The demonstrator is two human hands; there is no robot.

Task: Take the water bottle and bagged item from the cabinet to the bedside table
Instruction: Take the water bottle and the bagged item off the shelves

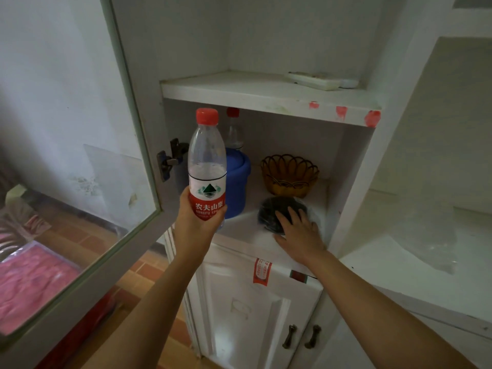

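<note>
**Bottle in one hand, other hand on the bagged item**

Nearest to the camera, the two bare forearms go up from the bottom edge toward the open cabinet (354,161). The left hand (195,222) is closed around the lower part of the water bottle (207,166), on the red label, with the fingers wrapped behind and the thumb side toward us. The bottle stands upright, red cap up, and is already in front of the shelf opening, at about 10 o'clock from the right hand. I think it is held low and upright so that it stays steady while the other hand works.

The right hand (298,233) lies on the lower shelf (239,233) with fingers spread and almost flat, not yet closed. Its fingertips touch the near edge of the bagged item (277,211), a dark bundle in a clear plastic bag at the front of the shelf. In my judgement the hand is open because it must first gather the loose plastic before it can close.

Further in, at 12 o'clock from the bag, stands an amber plastic basket (290,174). At 10 o'clock from the bag is a blue container (238,182), and behind it a second bottle (233,129) with a red cap. On the upper shelf (239,89), farthest, lies a white flat thing (319,79) which I cannot identify.

The bedside table is not in view.
</note>
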